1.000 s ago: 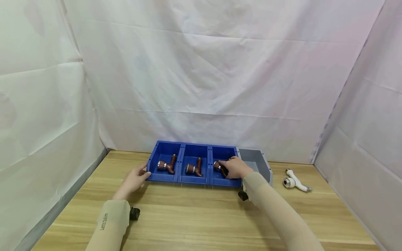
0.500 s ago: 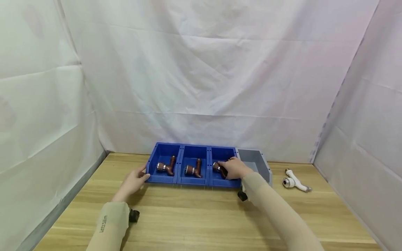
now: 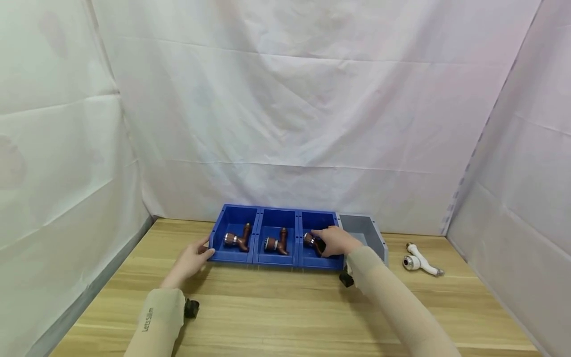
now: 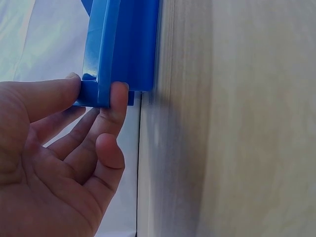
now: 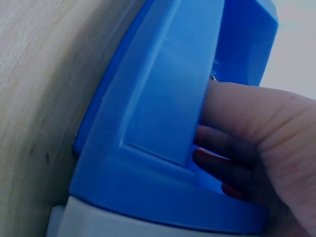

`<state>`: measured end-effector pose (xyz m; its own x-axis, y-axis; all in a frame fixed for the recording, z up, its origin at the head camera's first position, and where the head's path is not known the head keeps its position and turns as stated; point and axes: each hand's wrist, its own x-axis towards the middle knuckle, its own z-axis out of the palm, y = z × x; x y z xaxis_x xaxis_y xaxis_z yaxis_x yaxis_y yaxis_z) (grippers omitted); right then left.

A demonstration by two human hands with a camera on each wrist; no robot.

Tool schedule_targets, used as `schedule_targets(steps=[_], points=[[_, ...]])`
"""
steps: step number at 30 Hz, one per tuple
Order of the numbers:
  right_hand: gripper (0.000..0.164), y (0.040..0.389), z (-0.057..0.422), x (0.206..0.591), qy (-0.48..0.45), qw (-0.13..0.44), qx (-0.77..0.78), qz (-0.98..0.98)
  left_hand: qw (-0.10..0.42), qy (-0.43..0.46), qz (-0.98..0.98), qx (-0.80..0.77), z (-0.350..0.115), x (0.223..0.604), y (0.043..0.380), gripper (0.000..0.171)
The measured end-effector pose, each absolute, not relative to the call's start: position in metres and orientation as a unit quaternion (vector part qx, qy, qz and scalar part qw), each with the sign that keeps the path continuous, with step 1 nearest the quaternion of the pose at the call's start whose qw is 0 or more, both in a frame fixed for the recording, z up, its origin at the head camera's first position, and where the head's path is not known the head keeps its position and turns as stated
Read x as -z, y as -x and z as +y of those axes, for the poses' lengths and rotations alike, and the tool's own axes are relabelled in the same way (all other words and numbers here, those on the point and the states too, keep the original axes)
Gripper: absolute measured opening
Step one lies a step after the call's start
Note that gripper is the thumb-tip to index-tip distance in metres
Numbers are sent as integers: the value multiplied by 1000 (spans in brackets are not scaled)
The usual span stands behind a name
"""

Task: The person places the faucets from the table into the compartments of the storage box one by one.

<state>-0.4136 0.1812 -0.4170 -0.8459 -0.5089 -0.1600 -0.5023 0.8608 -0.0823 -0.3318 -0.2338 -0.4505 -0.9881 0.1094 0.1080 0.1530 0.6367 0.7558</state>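
Three blue storage bins stand joined in a row. My left hand [image 3: 189,260] pinches the outer edge of the leftmost blue bin [image 3: 229,255]; the left wrist view shows the thumb [image 4: 57,98] on one side of the rim and fingertips on the other. My right hand [image 3: 341,241] reaches into the third blue bin [image 3: 317,263] and grips a brown faucet [image 3: 309,239] with a chrome-ended knob. The hand covers part of that faucet. In the right wrist view, the bin's blue wall [image 5: 163,103] hides what the fingers hold.
A similar brown faucet [image 3: 243,242] lies in the left bin, and another brown faucet [image 3: 283,243] in the middle one. The grey bin [image 3: 379,237] adjoins on the right. A white faucet [image 3: 421,261] rests on the wooden table [image 3: 267,312] further right. White curtains [image 3: 285,114] enclose the table's back and sides.
Both hands keep nearly the same places, and the faucets stay in their bins. The view shifts only slightly.
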Motion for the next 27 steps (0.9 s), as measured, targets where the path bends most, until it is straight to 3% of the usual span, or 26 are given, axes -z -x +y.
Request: schedule_targets(steps=[5, 19, 27], points=[[77, 406, 188, 408, 254, 91, 96, 958, 23, 78, -900, 429, -234, 451, 333, 55], [59, 391, 228, 387, 265, 13, 162, 950, 31, 79, -906, 416, -235, 454, 332, 54], [57, 386, 262, 376, 236, -20, 204, 950, 39, 90, -905, 413, -236, 454, 334, 54]])
